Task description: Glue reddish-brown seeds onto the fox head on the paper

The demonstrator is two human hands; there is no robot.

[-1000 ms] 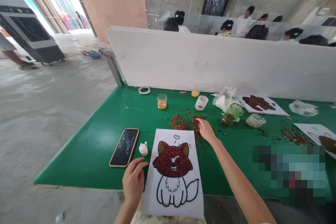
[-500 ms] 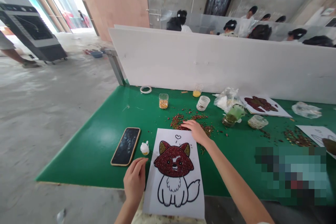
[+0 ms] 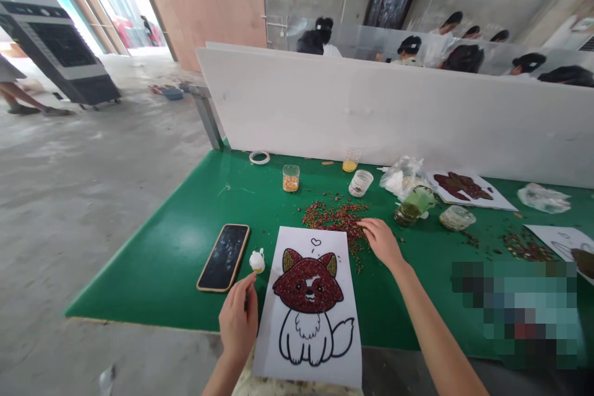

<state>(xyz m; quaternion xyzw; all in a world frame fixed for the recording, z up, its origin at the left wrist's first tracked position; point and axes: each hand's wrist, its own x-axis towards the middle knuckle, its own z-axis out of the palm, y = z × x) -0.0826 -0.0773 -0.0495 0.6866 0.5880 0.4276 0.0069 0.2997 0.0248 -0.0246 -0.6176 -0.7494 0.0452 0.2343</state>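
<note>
A sheet of white paper (image 3: 320, 346) with a cartoon fox drawing (image 3: 309, 288) lies in front of me. Dark red beans fill the fox's head and greenish ones its inner ears; body and tail are bare outlines. My right hand (image 3: 383, 244) touches the right side of a loose pile of red and green beans (image 3: 329, 216), fingertips drawn together; whatever is between them is too small to make out. Left of the paper, my left hand (image 3: 239, 315) has its fingers closed, the tips just below a small white bottle (image 3: 257, 261). Any object in that pinch is hidden.
A phone (image 3: 224, 258) lies left of the bottle. Farther back are a cup of corn kernels (image 3: 291, 179), a tape roll (image 3: 259, 158), a clear jar (image 3: 361, 184) and a tipped green container (image 3: 414, 205). A white partition (image 3: 371, 105) closes the table's far side.
My right hand has moved right across the bean pile, from the paper's top edge to the pile's right side. The left hand has shifted slightly, its fingertips now pointing up toward the bottle.
</note>
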